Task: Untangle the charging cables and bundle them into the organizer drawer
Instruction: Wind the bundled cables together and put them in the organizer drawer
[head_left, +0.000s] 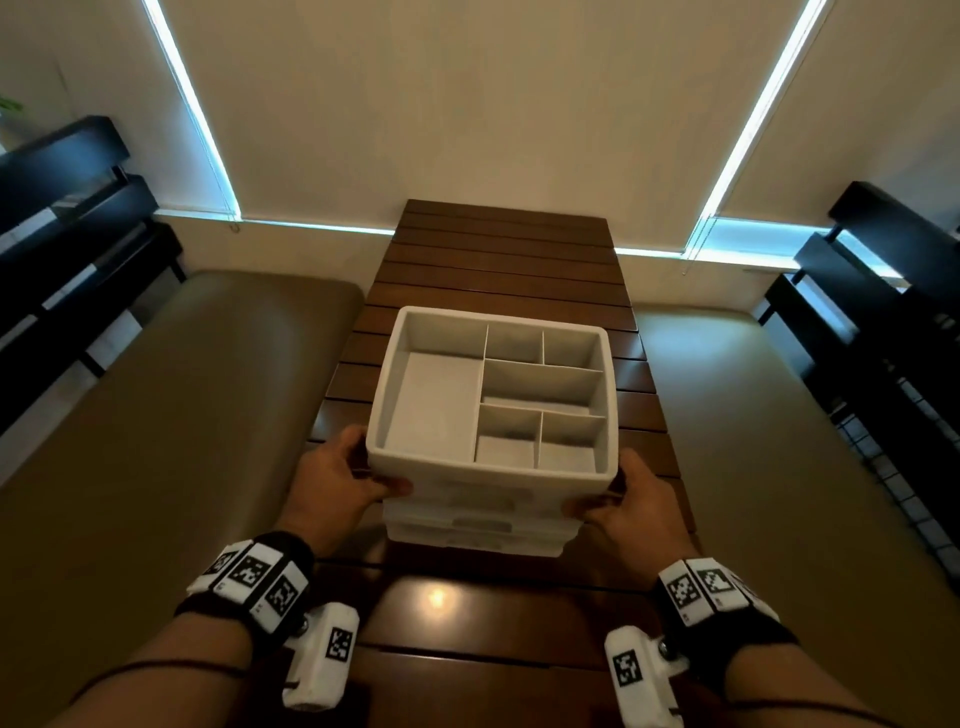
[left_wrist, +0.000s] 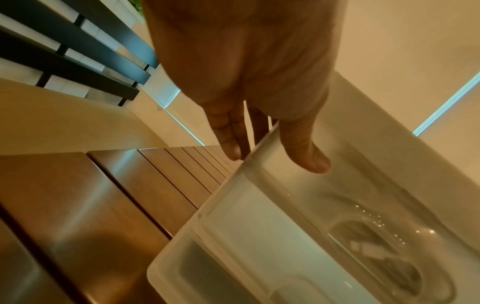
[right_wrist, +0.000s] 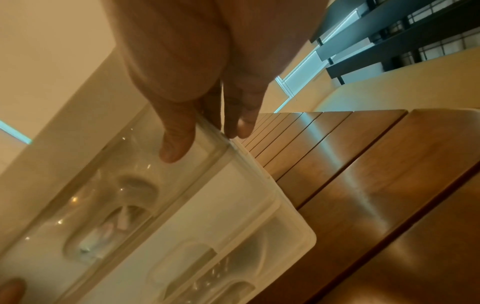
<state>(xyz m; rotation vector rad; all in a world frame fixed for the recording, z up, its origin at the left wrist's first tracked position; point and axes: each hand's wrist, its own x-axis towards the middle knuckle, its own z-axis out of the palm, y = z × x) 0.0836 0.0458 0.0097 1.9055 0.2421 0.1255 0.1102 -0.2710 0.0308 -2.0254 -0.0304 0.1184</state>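
Note:
A white organizer (head_left: 488, 472) stands on the slatted wooden table (head_left: 498, 249), with a divided open tray on top and three translucent drawers below. The tray's compartments hold nothing. My left hand (head_left: 337, 478) grips its front left corner and my right hand (head_left: 631, 499) grips its front right corner. Each thumb lies on the front face and the fingers run along the side. Behind a drawer front, the left wrist view shows white cable plugs (left_wrist: 369, 251) below my left hand (left_wrist: 272, 152). Near my right hand (right_wrist: 207, 139), white cable ends (right_wrist: 122, 222) show through another front.
Tan padded benches run along the table's left (head_left: 156, 415) and right (head_left: 779, 415), with black slatted backs (head_left: 62, 208) behind them. Closed blinds (head_left: 467, 104) cover the wall beyond the table's far end. Bare table top (head_left: 467, 613) lies between my wrists.

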